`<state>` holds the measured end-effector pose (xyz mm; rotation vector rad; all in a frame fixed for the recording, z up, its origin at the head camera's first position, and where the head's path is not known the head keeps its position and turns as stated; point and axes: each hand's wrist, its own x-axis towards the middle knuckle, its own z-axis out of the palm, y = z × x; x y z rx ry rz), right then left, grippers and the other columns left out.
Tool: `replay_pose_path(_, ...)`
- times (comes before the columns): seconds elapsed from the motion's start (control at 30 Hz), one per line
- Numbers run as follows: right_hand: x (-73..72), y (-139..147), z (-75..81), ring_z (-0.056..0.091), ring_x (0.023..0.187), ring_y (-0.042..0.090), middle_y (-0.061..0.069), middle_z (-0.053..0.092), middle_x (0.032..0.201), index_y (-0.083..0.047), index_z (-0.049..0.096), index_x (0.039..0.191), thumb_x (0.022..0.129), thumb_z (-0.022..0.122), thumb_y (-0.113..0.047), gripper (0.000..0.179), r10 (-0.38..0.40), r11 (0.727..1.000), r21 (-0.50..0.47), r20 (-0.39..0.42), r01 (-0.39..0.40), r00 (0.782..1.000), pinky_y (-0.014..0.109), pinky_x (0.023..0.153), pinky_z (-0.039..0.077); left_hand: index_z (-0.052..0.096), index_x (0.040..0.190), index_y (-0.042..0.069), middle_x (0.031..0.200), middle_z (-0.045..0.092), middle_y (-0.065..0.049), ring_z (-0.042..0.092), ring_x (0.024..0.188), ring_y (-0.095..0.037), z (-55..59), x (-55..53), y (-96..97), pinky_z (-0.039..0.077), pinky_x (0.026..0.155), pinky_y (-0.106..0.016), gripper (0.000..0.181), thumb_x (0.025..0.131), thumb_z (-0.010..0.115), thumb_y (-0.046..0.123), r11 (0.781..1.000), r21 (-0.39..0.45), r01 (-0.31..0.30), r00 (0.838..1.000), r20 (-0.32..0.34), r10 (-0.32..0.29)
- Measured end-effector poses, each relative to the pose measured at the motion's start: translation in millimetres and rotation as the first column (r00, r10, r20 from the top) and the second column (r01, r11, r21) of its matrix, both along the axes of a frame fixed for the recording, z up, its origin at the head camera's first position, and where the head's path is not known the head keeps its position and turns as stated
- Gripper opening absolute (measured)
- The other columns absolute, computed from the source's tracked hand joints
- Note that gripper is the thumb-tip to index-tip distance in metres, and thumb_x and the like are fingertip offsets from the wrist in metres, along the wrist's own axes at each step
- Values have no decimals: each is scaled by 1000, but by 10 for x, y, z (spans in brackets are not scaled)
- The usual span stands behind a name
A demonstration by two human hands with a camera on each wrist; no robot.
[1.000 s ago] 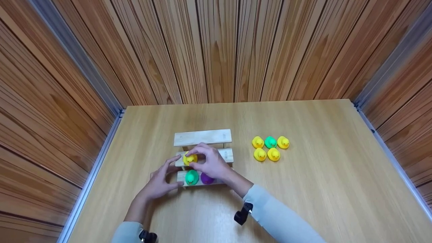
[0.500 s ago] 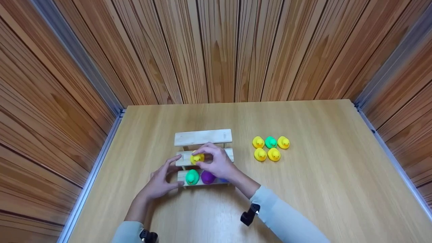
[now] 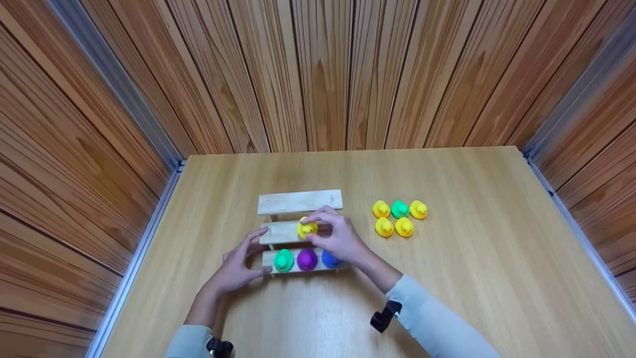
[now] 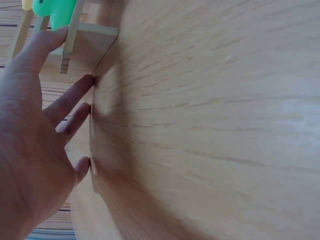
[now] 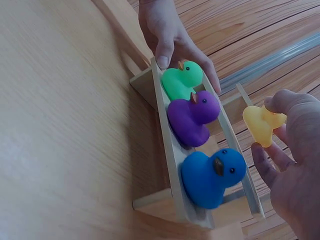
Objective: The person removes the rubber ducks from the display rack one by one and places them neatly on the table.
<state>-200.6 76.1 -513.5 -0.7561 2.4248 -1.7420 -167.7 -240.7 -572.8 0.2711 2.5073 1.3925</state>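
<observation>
Before me I see a table (image 3: 472,223), plank walls (image 3: 325,74) behind it and on both sides, and grey rails (image 3: 136,253) along its side edges

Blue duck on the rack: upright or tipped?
Upright: in the right wrist view, the blue duck sits on the bottom shelf, head uppermost.

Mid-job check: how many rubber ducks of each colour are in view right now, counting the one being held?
Yellow ducks: 5 (one in the right hand, four on the table)
Green ducks: 2 (one on the bottom shelf, one on the table)
Purple duck: 1
Blue duck: 1
Total: 9
</observation>
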Motion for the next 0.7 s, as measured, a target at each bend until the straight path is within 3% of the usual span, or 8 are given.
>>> replay_pose_path(0.27,11,142,44,75,124,36,20,72,130,-3,80,126,100,83,-3,27,-11,997,-79,6,12,1000,40,106,68,36,172,40,169,58,-16,56,160,-41,3,5,14,14,137,-81,95,96,91,22,998,58,9,1000,3,-10)
replay_pose_path(0.7,48,462,56,71,127,30,21,72,135,-2,80,127,100,84,-4,27,-104,990,-94,22,106,994,35,107,66,36,171,43,170,59,-15,55,161,-41,-1,19,13,15,136,-83,93,98,90,24,999,41,5,1000,2,-6)
